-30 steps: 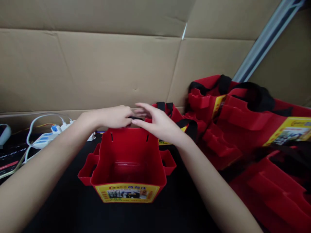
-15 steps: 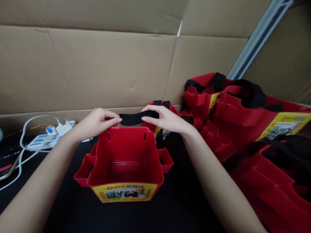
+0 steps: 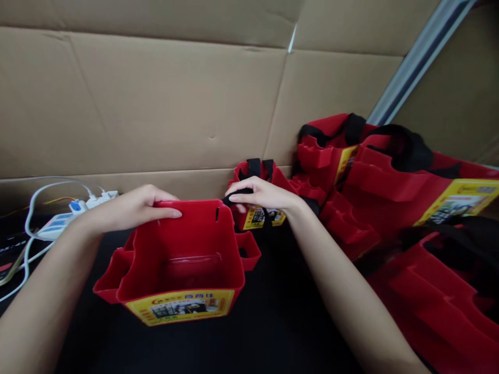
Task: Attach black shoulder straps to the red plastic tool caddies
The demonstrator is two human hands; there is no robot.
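Note:
A red plastic tool bucket (image 3: pixel 187 228) with side pockets and a yellow label (image 3: pixel 185 306) stands in front of me on the black surface, turned slightly. My left hand (image 3: pixel 146 210) grips its back rim, thumb inside and fingers behind. One narrow slot shows near the right end of the back wall; my thumb and fingers lie around the other end. My right hand (image 3: pixel 257 195) pinches a black strap (image 3: pixel 238 196) just beyond the bucket's back right corner. Most of the strap is hidden behind the bucket and my fingers.
Several more red buckets (image 3: pixel 405 202) with black straps crowd the right side, and a smaller-looking one (image 3: pixel 249 169) sits behind my right hand. At the left lie a white power strip (image 3: pixel 54 226), cables and a phone (image 3: pixel 11 254). A cardboard wall (image 3: pixel 175 104) rises behind.
My left hand has let go of the strap and taken the bucket's back rim. The bucket has shifted left and turned a little. The strap, stretched between both hands before, is now in my right hand.

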